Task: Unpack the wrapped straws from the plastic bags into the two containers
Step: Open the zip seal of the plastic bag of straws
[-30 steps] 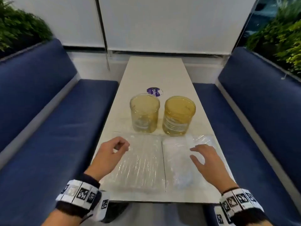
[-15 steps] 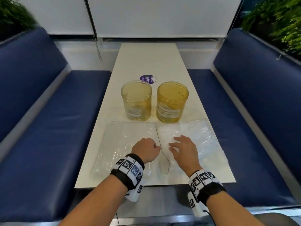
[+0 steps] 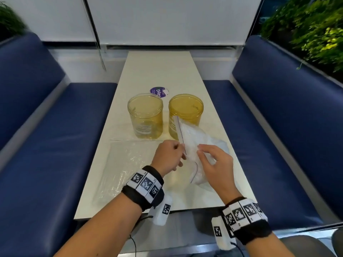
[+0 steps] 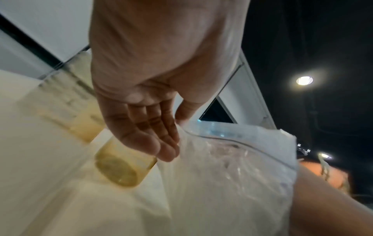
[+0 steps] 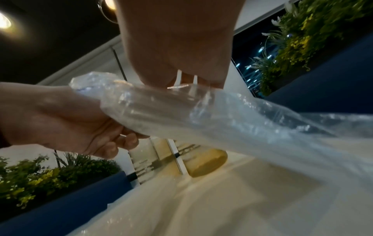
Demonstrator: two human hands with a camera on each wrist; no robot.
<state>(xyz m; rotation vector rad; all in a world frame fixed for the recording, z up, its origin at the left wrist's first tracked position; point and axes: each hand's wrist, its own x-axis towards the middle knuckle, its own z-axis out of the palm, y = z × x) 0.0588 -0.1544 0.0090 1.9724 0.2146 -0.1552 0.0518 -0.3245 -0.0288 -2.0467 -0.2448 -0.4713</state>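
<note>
Two amber see-through containers, left [image 3: 145, 115] and right [image 3: 185, 114], stand side by side mid-table. The right plastic bag of wrapped straws [image 3: 193, 138] is lifted off the table, its zip edge tilted up in front of the right container. My left hand [image 3: 180, 148] pinches that zip edge between thumb and fingers [image 4: 167, 148]. My right hand [image 3: 202, 149] grips the same bag [image 5: 201, 115] just beside it; its fingertips are hidden by the plastic. The other bag of straws [image 3: 128, 164] lies flat on the table at the left.
The narrow white table [image 3: 159, 71] runs away from me between two blue benches [image 3: 46, 136] [image 3: 287, 127]. A purple round sticker [image 3: 158, 92] lies behind the containers. Plants stand at both upper corners.
Both hands came together from the bags' outer sides to the right bag's inner edge, took hold of it and lifted it off the table toward the right container.
</note>
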